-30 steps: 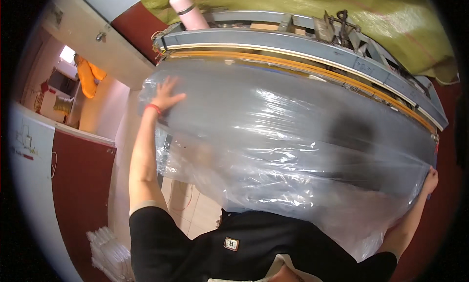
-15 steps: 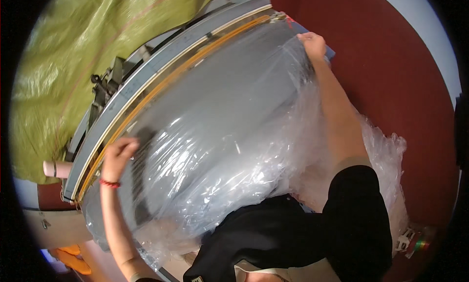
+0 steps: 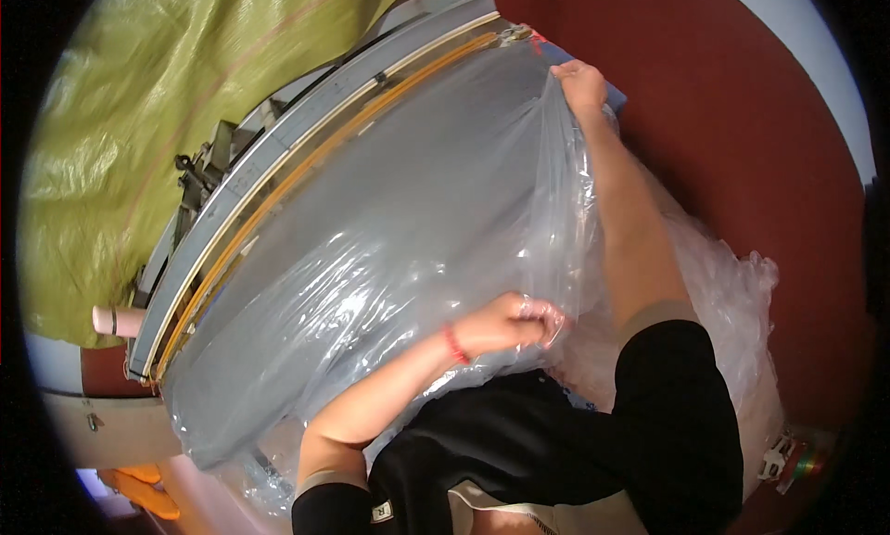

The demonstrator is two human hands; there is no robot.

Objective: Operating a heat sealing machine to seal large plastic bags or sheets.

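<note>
Olive tarpaulin (image 3: 139, 118), beyond both grips. Grey table (image 3: 306, 155) with orange-edged rail, beneath our clear plastic sheet (image 3: 389, 257), which we hold spread taut over it. Spare plastic heap (image 3: 732, 303), beside our right arm. Right hand (image 3: 582, 81): grip clamped on the sheet's far corner. Left hand (image 3: 510, 322): grip closed, bunching its near edge.

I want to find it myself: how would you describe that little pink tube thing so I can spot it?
Start at the big grey table covered by the clear plastic sheet both hands grip. Follow its long edge to the end away from the right hand, near the yellow-green tarp. The pink tube pokes out there, the only small, smooth, pale-pink cylinder.
</note>
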